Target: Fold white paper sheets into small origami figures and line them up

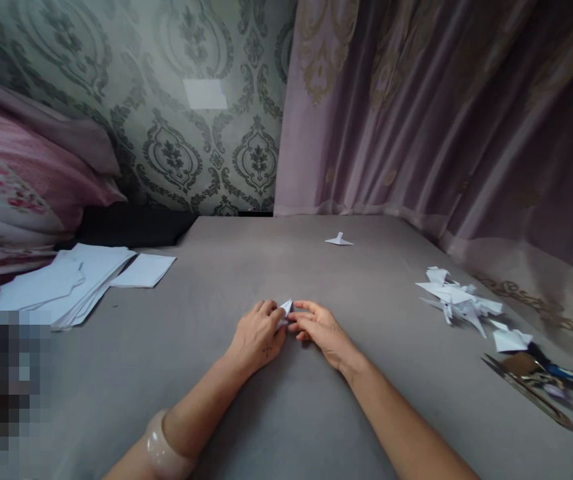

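Observation:
A small piece of folded white paper [286, 307] is between my two hands at the middle of the grey table. My left hand [258, 332] has its fingers closed on the paper's left side and covers much of it. From the right, my right hand [319, 328] touches the paper's edge with its fingers stretched out and slightly apart. Only the pointed upper part of the paper shows, so its full shape is hidden.
A folded paper crane [339, 240] stands at the table's far side. More folded cranes [459, 300] lie heaped at the right, near scissors [529, 391]. Paper sheets [96, 273] and a smaller paper stack [145, 271] lie at the left. Curtains [416, 133] hang behind.

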Demonstrator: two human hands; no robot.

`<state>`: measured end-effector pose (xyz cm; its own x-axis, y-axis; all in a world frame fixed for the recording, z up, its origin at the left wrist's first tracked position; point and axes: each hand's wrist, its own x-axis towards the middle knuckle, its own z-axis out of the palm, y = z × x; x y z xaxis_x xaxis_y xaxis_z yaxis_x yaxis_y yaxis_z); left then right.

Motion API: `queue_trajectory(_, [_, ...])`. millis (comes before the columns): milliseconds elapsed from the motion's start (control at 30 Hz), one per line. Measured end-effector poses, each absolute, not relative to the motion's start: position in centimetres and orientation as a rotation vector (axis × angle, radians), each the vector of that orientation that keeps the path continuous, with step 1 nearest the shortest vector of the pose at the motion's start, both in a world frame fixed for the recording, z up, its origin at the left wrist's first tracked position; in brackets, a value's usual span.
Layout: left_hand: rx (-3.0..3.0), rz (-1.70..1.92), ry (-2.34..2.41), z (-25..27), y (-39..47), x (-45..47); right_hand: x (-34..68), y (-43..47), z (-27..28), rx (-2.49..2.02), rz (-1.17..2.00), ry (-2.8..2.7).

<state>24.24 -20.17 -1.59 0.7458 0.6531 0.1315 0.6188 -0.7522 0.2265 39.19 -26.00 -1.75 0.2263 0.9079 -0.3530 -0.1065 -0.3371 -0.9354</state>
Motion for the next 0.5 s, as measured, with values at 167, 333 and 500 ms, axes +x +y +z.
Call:
queue_trajectory(167, [2.813,0.224,0.997,-1.4,-20.2,24.2,39.5,-26.0,-2.0,-1.583,1.213,-0.811])
queue_trajectory(333, [2.748,0.305,0.99,-1.5,-19.6,23.9,39.3,-26.2,-1.8,-1.666,1.212,-0.782])
queue_trajectory(500, [2.613,0.388,0.95,-1.8,-19.0,23.4,38.0,-26.6,0.1,-1.47,1.48,-0.561])
